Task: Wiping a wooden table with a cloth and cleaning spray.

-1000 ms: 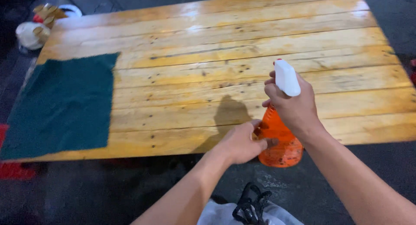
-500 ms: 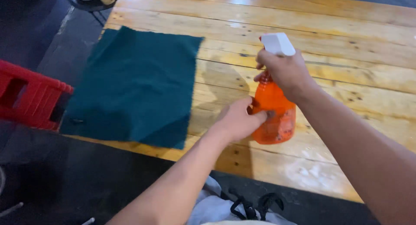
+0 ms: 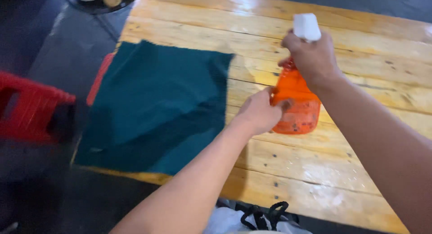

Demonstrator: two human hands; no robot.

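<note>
The view has swung closer since the earlier frame, so the dark green cloth now fills the left of the wooden plank table, and the spray bottle sits higher and further right. At far left stands a red plastic crate, beside the table's edge. The cloth lies flat, overhanging the table's left edge. The left hand is closed around the lower body of the orange spray bottle, which hangs upright above the planks, just right of the cloth. The right hand is clamped on the bottle's neck below the white spray head. The step in hand appears to be readying the sprayer; squeezing would call for a finger on the trigger.
</note>
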